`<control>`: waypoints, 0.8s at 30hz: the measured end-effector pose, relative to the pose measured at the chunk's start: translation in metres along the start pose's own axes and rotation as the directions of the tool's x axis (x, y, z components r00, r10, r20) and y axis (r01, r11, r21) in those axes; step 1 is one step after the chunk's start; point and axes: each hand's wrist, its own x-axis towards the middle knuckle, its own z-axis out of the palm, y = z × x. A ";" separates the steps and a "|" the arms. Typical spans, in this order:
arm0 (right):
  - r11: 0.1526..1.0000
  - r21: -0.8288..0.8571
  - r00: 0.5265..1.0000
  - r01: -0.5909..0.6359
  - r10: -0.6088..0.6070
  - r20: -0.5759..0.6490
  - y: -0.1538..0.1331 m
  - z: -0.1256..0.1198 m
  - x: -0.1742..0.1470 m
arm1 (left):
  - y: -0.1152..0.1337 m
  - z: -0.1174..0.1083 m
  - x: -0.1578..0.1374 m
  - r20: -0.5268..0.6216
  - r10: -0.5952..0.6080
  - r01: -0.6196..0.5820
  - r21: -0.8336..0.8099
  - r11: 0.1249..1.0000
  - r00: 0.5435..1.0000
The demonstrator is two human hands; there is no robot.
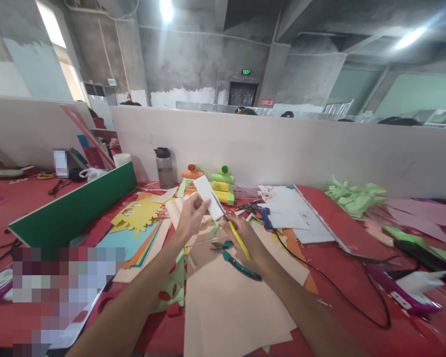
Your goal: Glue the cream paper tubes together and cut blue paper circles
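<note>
My left hand (192, 213) pinches a white strip of paper (204, 191) by its left edge, holding it tilted above the desk. In my right hand (247, 238) is a pair of scissors (239, 240) with yellow handles. Their blades lie along the right edge of the white paper; whether they are cutting into it I cannot tell. Beneath my right hand, teal-handled pliers (241, 265) rest on peach paper sheets (230, 307). Rolled paper tubes (221, 186) in orange, yellow and green are stacked just behind the white paper.
A blue glue gun (264, 217) with a black cable lies to the right, beside white sheets (286, 208). Yellow cut paper (139, 214) and coloured sheets are at left, near a green board (78, 208). A water bottle (164, 168) stands by the white partition (282, 148).
</note>
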 end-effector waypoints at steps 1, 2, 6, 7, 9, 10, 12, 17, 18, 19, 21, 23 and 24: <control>1.000 0.002 1.000 0.003 -0.003 0.004 -0.002 -0.001 -0.001 | -0.001 0.000 0.000 0.012 0.000 0.000 0.006 1.000 1.000; 1.000 0.003 1.000 0.006 -0.006 0.007 -0.004 -0.002 -0.002 | -0.002 0.001 -0.001 0.020 0.001 -0.001 0.012 1.000 1.000; 1.000 0.004 1.000 -0.008 0.008 0.008 -0.007 -0.004 -0.004 | -0.003 0.002 -0.001 0.024 0.010 -0.011 0.022 1.000 1.000; 1.000 0.005 1.000 -0.013 0.013 0.004 -0.008 -0.003 -0.004 | -0.003 0.002 -0.001 0.025 0.009 -0.010 0.020 1.000 1.000; 1.000 0.009 1.000 -0.019 0.019 -0.007 -0.007 -0.002 -0.003 | -0.003 0.002 -0.001 0.024 0.004 -0.005 0.018 1.000 1.000; 1.000 0.009 1.000 -0.019 0.019 -0.013 -0.007 -0.001 -0.003 | -0.002 0.002 -0.001 0.024 0.001 -0.001 0.012 1.000 1.000; 1.000 0.002 1.000 -0.018 0.018 -0.015 -0.005 -0.001 -0.002 | -0.002 0.002 -0.001 0.026 -0.008 0.008 -0.008 1.000 1.000; 0.999 -0.020 0.999 -0.036 0.036 0.025 0.006 -0.003 0.004 | 0.003 0.004 -0.002 0.048 -0.023 0.023 -0.005 1.000 0.999; 0.999 -0.020 0.999 -0.036 0.037 0.033 0.008 -0.003 0.005 | 0.004 0.005 -0.003 0.055 -0.019 0.019 -0.002 1.000 0.998; 0.999 -0.018 0.999 -0.033 0.034 0.039 0.009 -0.003 0.006 | 0.005 0.005 -0.003 0.063 -0.015 0.015 -0.002 1.000 0.998; 1.000 -0.008 0.999 -0.025 0.025 0.033 0.011 -0.002 0.006 | 0.007 0.006 -0.004 0.076 -0.011 0.011 -0.009 1.000 0.997; 1.000 0.005 1.000 -0.024 0.024 0.011 0.011 0.001 0.006 | 0.008 0.007 -0.004 0.077 -0.010 0.010 -0.009 1.000 0.997; 1.000 0.009 1.000 -0.027 0.027 0.003 0.011 0.002 0.006 | 0.008 0.007 -0.004 0.076 -0.009 0.010 -0.009 1.000 0.997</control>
